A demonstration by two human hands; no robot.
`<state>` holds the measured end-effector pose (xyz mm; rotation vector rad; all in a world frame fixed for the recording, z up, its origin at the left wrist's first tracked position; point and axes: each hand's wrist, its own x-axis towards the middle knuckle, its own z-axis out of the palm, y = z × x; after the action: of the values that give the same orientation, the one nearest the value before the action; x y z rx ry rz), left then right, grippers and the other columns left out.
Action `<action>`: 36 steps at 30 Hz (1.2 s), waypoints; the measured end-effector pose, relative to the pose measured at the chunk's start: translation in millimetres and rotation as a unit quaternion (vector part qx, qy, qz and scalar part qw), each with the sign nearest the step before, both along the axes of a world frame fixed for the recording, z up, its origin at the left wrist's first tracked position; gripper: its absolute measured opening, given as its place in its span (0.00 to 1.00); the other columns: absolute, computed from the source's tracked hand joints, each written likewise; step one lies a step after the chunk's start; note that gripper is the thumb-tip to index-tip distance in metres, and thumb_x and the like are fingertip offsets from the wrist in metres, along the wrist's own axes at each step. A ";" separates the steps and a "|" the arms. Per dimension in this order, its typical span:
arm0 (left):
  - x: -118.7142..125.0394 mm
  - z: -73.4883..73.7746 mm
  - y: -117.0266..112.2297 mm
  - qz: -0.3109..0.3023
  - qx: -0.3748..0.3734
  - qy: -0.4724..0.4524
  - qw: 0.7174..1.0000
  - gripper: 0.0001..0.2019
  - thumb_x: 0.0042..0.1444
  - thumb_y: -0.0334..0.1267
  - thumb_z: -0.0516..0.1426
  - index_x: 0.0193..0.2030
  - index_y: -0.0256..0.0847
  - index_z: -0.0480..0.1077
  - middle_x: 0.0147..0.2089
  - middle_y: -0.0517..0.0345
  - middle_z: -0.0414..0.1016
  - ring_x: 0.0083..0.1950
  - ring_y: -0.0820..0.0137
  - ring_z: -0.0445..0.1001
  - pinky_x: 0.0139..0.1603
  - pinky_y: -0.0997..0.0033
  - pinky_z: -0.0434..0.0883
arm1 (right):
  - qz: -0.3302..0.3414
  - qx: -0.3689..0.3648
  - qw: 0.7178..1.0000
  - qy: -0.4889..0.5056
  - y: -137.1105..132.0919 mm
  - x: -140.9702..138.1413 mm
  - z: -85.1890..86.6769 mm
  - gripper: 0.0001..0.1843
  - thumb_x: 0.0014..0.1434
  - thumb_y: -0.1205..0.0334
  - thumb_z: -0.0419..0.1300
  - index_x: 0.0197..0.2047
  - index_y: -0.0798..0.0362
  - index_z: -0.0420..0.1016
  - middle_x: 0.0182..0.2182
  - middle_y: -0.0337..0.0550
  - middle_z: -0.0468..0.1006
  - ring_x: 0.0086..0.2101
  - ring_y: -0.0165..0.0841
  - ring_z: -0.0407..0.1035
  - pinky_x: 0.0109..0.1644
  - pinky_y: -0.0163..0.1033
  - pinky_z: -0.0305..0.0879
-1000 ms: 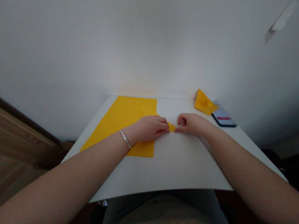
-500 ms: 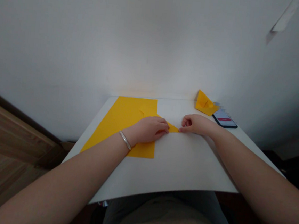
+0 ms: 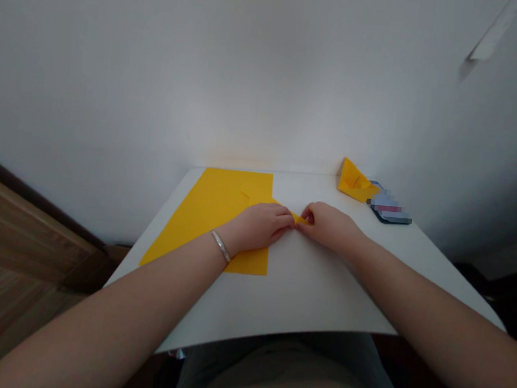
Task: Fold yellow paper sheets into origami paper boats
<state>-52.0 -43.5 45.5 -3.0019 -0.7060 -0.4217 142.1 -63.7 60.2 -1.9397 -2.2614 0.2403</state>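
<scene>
A small piece of folded yellow paper lies partly under my fingers, its pointed right end showing between my two hands. My left hand, with a silver bangle at the wrist, rests over its middle with fingers bent together and pressed on it. At the right end, my right hand pinches the paper between thumb and fingers, close to the left fingertips. Beneath the left hand and the folded piece is a large flat yellow sheet. How the paper is folded under my palm is hidden.
A folded yellow paper boat stands at the back right of the white table, beside a phone with a blurred screen. The wall rises directly behind the table. Wooden furniture stands on the left.
My right hand has moved left along the folded paper, from its tip to right beside my left fingertips. My left hand has barely moved.
</scene>
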 end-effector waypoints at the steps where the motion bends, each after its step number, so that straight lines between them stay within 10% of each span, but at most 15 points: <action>1: 0.0 0.0 -0.3 0.002 -0.002 -0.002 1.000 0.11 0.63 0.34 0.49 0.45 0.38 0.71 0.47 0.51 0.75 0.49 0.67 0.72 0.52 0.66 0.70 | 0.002 -0.013 1.000 0.006 1.0 0.3 0.7 0.16 0.53 0.48 0.59 0.38 0.51 0.75 0.37 0.45 0.79 0.33 0.35 0.71 0.30 0.36 0.59; 14: -5.4 -6.7 -0.9 0.058 0.040 -0.018 0.997 0.19 0.62 0.37 0.51 0.59 0.36 0.64 0.58 0.49 0.70 0.64 0.59 0.61 0.65 0.54 0.58 | 0.025 -0.061 0.995 0.080 9.0 0.8 -0.9 0.11 0.50 0.53 0.62 0.34 0.51 0.76 0.31 0.42 0.80 0.29 0.32 0.70 0.29 0.35 0.58; 21: -5.0 -4.6 -2.3 0.070 0.050 -0.008 0.996 0.21 0.60 0.39 0.52 0.59 0.38 0.64 0.51 0.48 0.70 0.54 0.62 0.67 0.64 0.52 0.56 | 0.025 -0.070 0.989 0.132 9.1 1.2 -5.0 0.08 0.49 0.57 0.63 0.31 0.51 0.75 0.29 0.40 0.79 0.29 0.31 0.70 0.30 0.35 0.60; 36: -5.6 7.5 -7.3 0.091 0.210 -0.092 0.969 0.22 0.57 0.33 0.53 0.59 0.41 0.63 0.50 0.51 0.69 0.58 0.60 0.63 0.68 0.47 0.49 | 0.115 0.048 0.983 0.137 10.6 4.6 -1.4 0.02 0.51 0.67 0.57 0.29 0.52 0.70 0.27 0.38 0.74 0.26 0.29 0.64 0.31 0.34 0.56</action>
<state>-57.6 -50.8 53.0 -2.5000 -0.7797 -0.7422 146.7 -53.1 58.9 -1.4940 -2.2612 0.3917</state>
